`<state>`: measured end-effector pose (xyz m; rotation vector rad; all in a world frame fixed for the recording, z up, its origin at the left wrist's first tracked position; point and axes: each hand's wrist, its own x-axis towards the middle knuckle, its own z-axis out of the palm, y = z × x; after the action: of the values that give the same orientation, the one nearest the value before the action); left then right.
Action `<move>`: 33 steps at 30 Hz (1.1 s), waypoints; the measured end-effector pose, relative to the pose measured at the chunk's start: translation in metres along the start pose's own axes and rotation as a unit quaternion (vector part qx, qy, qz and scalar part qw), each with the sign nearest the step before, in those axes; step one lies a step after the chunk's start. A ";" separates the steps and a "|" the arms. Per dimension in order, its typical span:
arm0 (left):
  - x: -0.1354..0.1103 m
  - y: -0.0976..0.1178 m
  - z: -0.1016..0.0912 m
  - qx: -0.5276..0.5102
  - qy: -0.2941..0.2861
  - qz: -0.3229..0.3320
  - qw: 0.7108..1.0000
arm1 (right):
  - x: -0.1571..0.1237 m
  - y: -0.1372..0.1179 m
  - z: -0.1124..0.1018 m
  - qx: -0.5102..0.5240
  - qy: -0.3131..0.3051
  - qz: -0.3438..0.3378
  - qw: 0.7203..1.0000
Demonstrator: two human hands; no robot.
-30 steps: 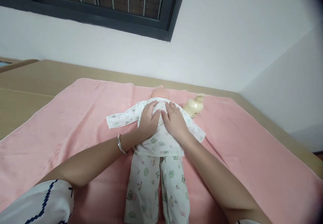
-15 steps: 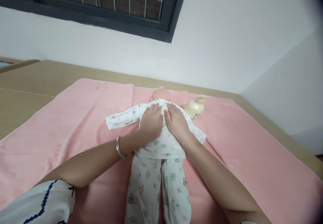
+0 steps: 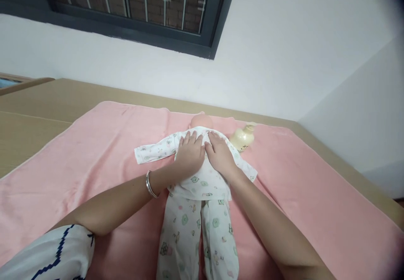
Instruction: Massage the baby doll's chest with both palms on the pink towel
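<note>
A baby doll lies on its back on a pink towel, dressed in a white printed top and trousers. My left hand rests flat on the left side of the doll's chest, fingers stretched toward the collar. My right hand lies flat beside it on the right side of the chest. Both palms press on the top; neither hand grips anything. A silver bangle is on my left wrist.
A cream pump bottle lies on the towel just right of the doll's head. The towel covers a tan wooden surface that ends at a white wall, with a dark-framed window above.
Both hands have slid a little up the doll's chest toward its collar. The view has shifted slightly.
</note>
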<state>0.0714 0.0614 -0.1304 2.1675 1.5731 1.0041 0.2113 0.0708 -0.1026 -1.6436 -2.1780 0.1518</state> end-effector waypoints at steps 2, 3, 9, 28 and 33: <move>0.004 -0.003 -0.001 -0.011 -0.006 -0.013 1.000 | -0.008 -0.010 0.001 -0.039 0.013 -0.006 0.999; 0.006 -0.006 -0.001 -0.017 -0.007 -0.019 1.000 | -0.014 -0.017 0.001 -0.061 0.019 -0.015 0.998; 0.012 -0.017 -0.002 -0.013 0.017 -0.025 0.999 | -0.023 -0.031 -0.002 -0.098 0.013 -0.059 0.993; 0.015 -0.013 -0.010 0.047 -0.044 -0.036 0.997 | -0.024 -0.032 -0.002 -0.092 -0.006 -0.057 0.994; -0.005 0.005 -0.005 0.093 -0.019 -0.008 0.995 | -0.001 -0.003 -0.001 -0.006 -0.002 0.012 1.000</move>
<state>0.0712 0.0540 -0.1257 2.2753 1.7260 0.8345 0.2094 0.0685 -0.1008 -1.6790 -2.1671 0.1498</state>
